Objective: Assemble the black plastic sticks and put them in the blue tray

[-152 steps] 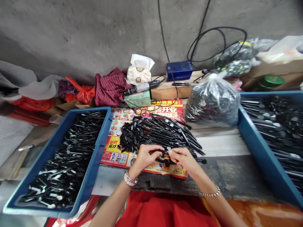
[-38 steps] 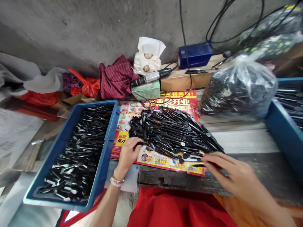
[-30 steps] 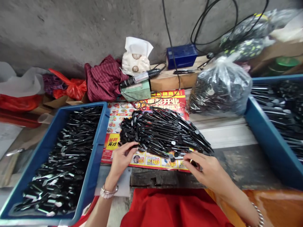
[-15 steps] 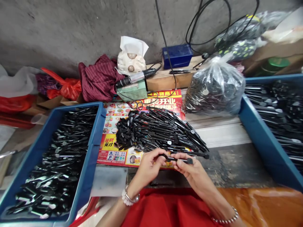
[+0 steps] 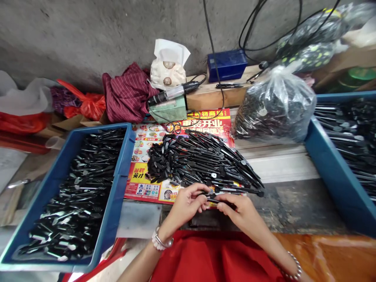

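Observation:
A thin black rod-like part [image 5: 213,201] with a flattened end spans the gap between my two hands, just in front of the pile. My left hand [image 5: 190,201] pinches its left end between thumb and fingers. Closed on its right end is my right hand [image 5: 239,207], whose fingers cover much of that end. Beyond them a heap of similar black parts [image 5: 199,156] lies on a printed red and yellow flyer [image 5: 138,192], most with their long shafts pointing right. What exactly these parts are I cannot make out.
Blue bins of black parts stand at left [image 5: 110,207] and right [image 5: 331,168]. A clear bag [image 5: 279,105] of parts sits behind the heap. At the back are a handheld power tool [image 5: 174,93] on a green box [image 5: 170,109], a tissue pack [image 5: 169,68] and a blue box [image 5: 227,65].
My right hand has turned over the rod's right end, now covering it, with the back of the hand showing more. The whole view has shifted slightly, so the surroundings appear farther right.

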{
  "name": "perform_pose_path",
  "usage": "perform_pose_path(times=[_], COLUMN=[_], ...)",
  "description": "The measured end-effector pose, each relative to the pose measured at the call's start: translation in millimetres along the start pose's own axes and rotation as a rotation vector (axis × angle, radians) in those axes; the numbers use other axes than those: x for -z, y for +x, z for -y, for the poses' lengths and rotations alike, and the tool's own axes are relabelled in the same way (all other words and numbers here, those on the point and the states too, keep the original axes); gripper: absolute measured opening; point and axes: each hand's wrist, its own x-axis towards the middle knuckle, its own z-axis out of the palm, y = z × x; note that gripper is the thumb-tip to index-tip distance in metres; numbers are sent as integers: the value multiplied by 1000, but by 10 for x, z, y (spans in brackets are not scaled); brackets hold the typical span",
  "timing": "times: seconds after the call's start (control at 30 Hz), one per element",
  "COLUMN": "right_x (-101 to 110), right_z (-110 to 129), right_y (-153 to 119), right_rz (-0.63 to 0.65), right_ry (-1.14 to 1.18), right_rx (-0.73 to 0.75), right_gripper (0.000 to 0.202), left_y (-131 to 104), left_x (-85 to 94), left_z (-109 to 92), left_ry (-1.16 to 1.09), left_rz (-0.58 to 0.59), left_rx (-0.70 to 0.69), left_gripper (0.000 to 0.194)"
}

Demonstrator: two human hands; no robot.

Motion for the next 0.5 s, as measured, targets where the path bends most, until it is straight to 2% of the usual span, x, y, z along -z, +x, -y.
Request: perform_pose_path(times=[0.07, 0.17, 0.3, 0.37, 0.5], right_x=[-23, -45, -34, -24, -17], right_z=[-19, -31, 4, 28, 38], right_y=[9, 28, 59, 74, 101], right_rz=[50, 61, 90, 89, 79], right_ry=[-46, -69, -58, -46, -17], right_rx=[43, 62, 71, 77, 69], right_gripper=[26, 26, 24, 24, 24], left_y=[18, 59, 104, 115, 128], left_x=[37, 105, 176, 188, 180], left_z=[-1, -41, -100, -98, -41], left_ry=[22, 147, 347, 348, 194], left_rz=[19, 11, 38, 61, 136], left_rx=[11, -12, -93, -78, 19], left_gripper=[21, 15, 24, 25, 26])
